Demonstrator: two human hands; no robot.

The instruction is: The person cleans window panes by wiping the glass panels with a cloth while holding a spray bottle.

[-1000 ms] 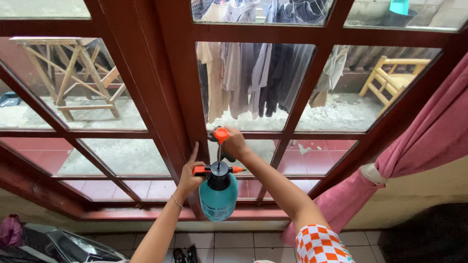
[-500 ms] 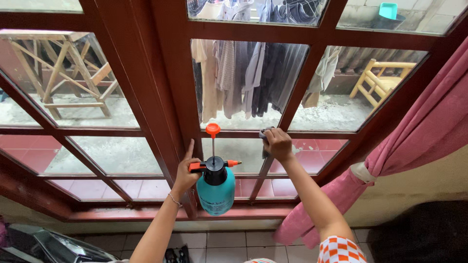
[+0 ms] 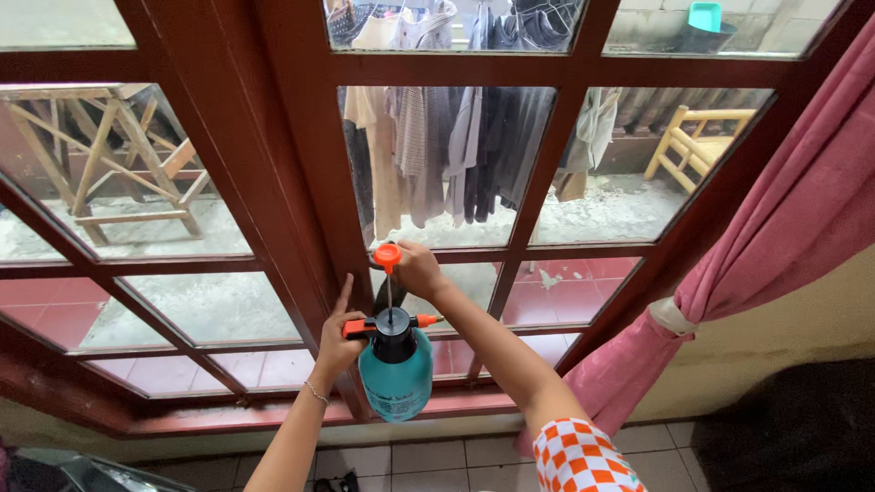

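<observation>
Teal spray bottle [image 3: 396,378] held up before the red-brown window frame [image 3: 301,191], hanging just below the left hand [image 3: 339,339]. Left fingers curled around the orange trigger bar [image 3: 357,325] at the black neck [image 3: 393,330], index finger stretched straight up along the frame. Right hand [image 3: 421,270] above and just right of the bottle, fingers bunched close beside the orange pump knob [image 3: 387,253]; touching the knob or merely next to it, hard to tell. Dark cloth [image 3: 386,290] apparently tucked under the right hand, mostly hidden by palm and pump rod. Thin rod drawn up out of the neck, knob standing well above the cap.

Bottle base facing the camera, so its lower end partly foreshortened. Left palm concealed behind the trigger bar. Right thumb out of sight.

Long axis of the bottle running upright, knob at top, round body at bottom. Small orange nozzle [image 3: 427,320] pointing right, toward the right forearm and the lower pane. Pink curtain [image 3: 784,228] tied back well to the right of both hands; hung clothes [image 3: 456,150] visible through the glass above the fingers.
</observation>
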